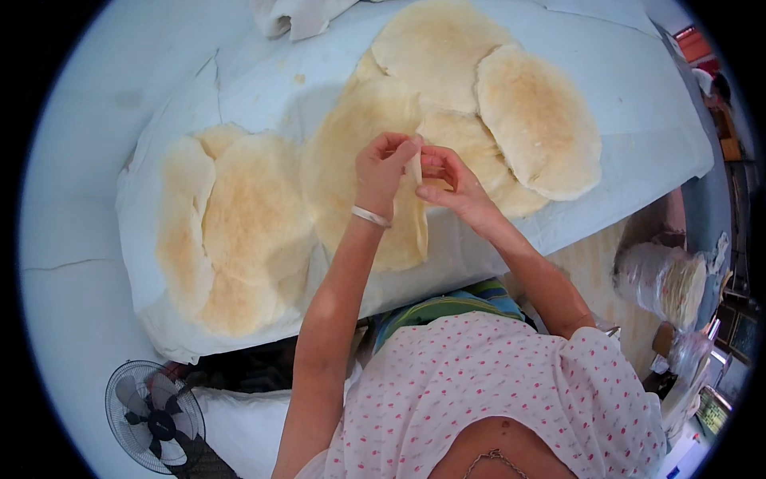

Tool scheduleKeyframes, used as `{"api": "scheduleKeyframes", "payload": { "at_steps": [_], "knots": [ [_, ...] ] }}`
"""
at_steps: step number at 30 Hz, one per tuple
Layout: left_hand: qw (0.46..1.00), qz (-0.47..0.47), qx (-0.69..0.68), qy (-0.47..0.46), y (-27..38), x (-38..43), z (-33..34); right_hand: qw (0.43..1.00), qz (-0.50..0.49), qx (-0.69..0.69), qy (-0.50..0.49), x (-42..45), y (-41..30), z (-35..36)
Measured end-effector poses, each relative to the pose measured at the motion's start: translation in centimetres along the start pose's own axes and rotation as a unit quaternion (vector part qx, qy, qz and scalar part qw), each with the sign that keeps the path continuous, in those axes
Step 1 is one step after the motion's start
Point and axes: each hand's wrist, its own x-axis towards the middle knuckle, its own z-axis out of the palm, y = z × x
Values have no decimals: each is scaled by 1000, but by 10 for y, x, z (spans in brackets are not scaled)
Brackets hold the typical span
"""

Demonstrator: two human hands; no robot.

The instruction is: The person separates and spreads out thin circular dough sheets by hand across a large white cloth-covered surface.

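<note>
Large round flatbreads lie on a table covered with a pale cloth. My left hand [383,173], with a light band at its wrist, pinches the edge of a thin flatbread [359,179] at the middle of the table. Close beside it, my right hand [452,182] holds the same lifted edge between thumb and fingers. Behind my hands lies another broad flatbread [443,54], and a browned oval flatbread [538,120] overlaps it at the right. Further flatbreads [257,209] overlap one another at the left.
The table's cloth [646,138] reaches past the front edge. A crumpled white cloth [305,15] lies at the far side. A fan [155,416] stands at the lower left. At the right is a plastic-wrapped stack of flatbreads [661,281]. Part of a person [718,90] shows at the far right.
</note>
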Motion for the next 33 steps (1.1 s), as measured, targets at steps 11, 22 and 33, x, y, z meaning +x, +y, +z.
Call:
{"api": "scheduleKeyframes", "payload": {
  "at_steps": [11, 22, 33],
  "knots": [
    [989, -25, -137, -38, 6, -1, -8, 1000, -17, 3, 11, -4, -3, 11],
    [870, 274, 379, 159, -5, -11, 0, 909, -117, -301, 264, 2, 29, 5],
    [983, 114, 89, 117, 100, -38, -165, 961, 98, 35, 257, -12, 5, -80]
  ]
}}
